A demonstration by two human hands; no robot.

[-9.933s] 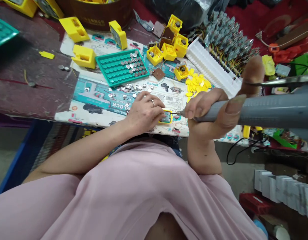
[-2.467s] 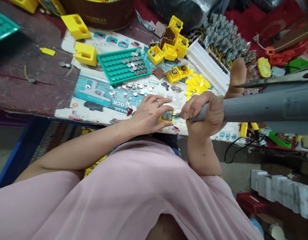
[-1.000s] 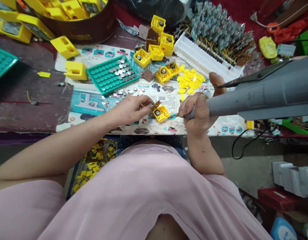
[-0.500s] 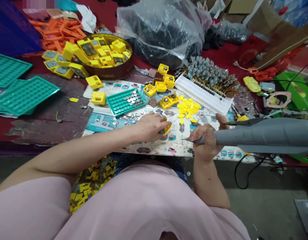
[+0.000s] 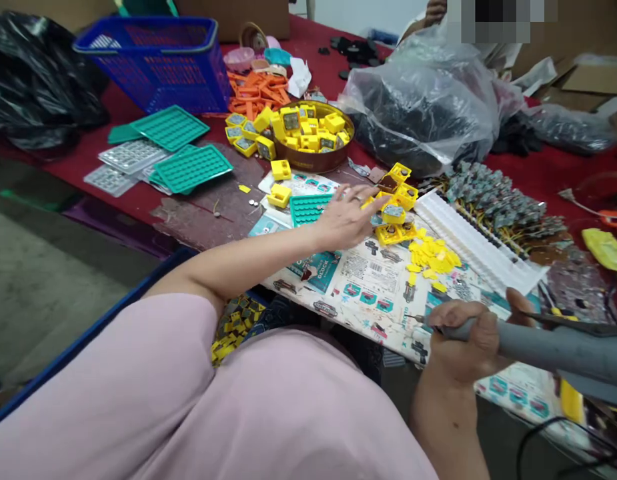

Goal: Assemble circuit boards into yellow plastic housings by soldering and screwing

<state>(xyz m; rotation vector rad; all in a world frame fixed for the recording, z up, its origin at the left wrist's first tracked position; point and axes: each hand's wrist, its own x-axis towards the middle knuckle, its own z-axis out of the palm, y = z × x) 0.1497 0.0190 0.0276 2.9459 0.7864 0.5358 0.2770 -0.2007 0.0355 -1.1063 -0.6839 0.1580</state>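
My left hand (image 5: pixel 351 217) reaches over the green button-cell tray (image 5: pixel 308 208), fingers spread toward a cluster of small yellow plastic boxes (image 5: pixel 405 195). Just by its fingertips lies a yellow box with a grey face (image 5: pixel 393 213); the hand is not closed round it. My right hand (image 5: pixel 463 343) is wrapped round a grey electric screwdriver (image 5: pixel 538 347), whose thin bit points left above the printed cardboard sheet (image 5: pixel 368 293). Small yellow plastic pieces (image 5: pixel 433 255) are heaped between the boxes and a white rack (image 5: pixel 481 243) of wired grey parts.
Behind stands a round tin (image 5: pixel 313 162) full of yellow boxes, beside orange plastic parts (image 5: pixel 258 90) and a blue basket (image 5: pixel 158 73). Green trays (image 5: pixel 193 167) lie left. A large clear bag (image 5: pixel 418 100) of dark items sits at the back. A co-worker's hand (image 5: pixel 435 10) shows beyond it.
The view has swung left. My left hand has left the near part of the cardboard, let go of the yellow box, and moved to the cluster. My right hand still grips the screwdriver.
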